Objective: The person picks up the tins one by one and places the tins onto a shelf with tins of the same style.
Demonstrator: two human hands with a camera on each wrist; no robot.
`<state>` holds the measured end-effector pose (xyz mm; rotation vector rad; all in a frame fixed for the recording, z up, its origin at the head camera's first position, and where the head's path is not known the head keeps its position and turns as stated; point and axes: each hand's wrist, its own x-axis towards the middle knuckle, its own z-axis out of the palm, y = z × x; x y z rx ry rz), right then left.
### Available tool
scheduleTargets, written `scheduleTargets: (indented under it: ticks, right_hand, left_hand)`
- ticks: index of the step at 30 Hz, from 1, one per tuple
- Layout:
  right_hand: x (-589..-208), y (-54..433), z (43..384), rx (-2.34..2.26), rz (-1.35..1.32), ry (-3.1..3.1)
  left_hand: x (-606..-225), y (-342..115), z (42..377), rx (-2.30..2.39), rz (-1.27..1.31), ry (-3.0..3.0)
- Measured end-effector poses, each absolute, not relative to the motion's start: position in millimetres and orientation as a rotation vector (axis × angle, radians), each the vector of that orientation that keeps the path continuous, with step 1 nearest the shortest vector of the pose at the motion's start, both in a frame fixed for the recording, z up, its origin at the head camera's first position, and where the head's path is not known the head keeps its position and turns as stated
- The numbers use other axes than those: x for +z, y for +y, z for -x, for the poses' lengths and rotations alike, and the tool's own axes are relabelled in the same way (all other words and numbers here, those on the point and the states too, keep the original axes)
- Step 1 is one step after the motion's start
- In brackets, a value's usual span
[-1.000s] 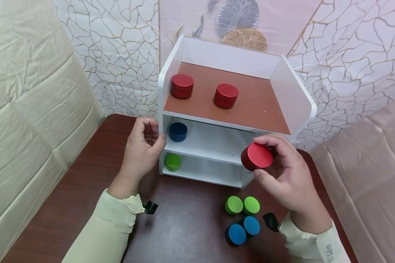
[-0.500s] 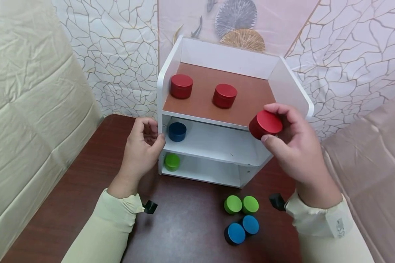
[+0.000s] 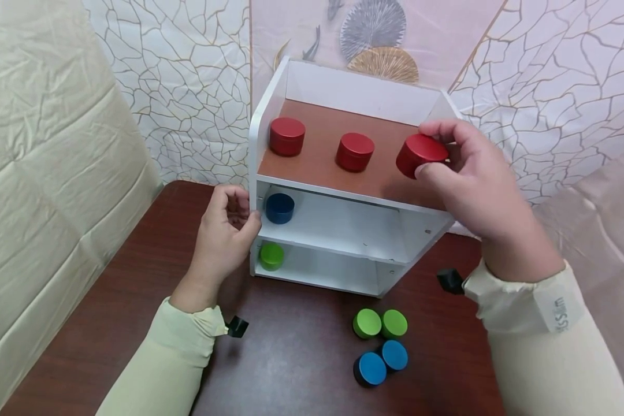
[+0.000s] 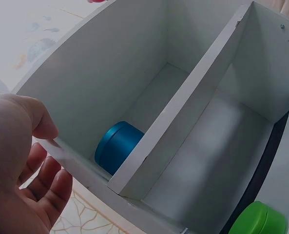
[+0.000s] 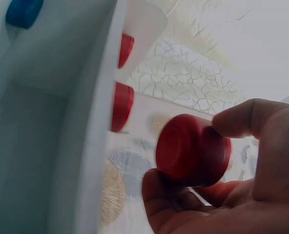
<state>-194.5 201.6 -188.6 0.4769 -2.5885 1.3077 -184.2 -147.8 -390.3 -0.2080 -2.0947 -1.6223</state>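
My right hand (image 3: 478, 179) pinches a round red tin (image 3: 421, 155) between thumb and fingers, above the right part of the shelf unit's brown top (image 3: 312, 167). From below, the right wrist view shows the tin's underside (image 5: 171, 148), apart from the shelf. Two more red tins stand on the top, one at the left (image 3: 287, 137) and one in the middle (image 3: 355, 152). My left hand (image 3: 223, 231) holds the front edge of the unit's left side panel (image 4: 71, 163), thumb on the edge and fingers outside it.
A blue tin (image 3: 279, 208) sits at the left of the middle shelf, a green tin (image 3: 271, 256) at the left of the bottom one. On the dark table (image 3: 301, 346), two green tins (image 3: 367, 323) and two blue tins (image 3: 370, 369) stand before the unit. Raised side panels flank the top.
My right hand has carried the red tin upward from in front of the lower shelves to over the brown top, tilting it more upright. My left hand stays at the side panel.
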Motion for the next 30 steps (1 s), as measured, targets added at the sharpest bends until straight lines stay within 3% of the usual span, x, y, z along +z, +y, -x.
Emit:
scheduleTargets:
  ticks: [16,30]
  right_hand:
    - [-119,209,237,0.627,-0.378,-3.185]
    - [-121,188,264,0.408,-0.489,-3.401]
  left_hand:
    - [-391,-147,183,-1.594,0.199,-2.109]
    - [-391,-144,184,-1.606,0.197,-2.087]
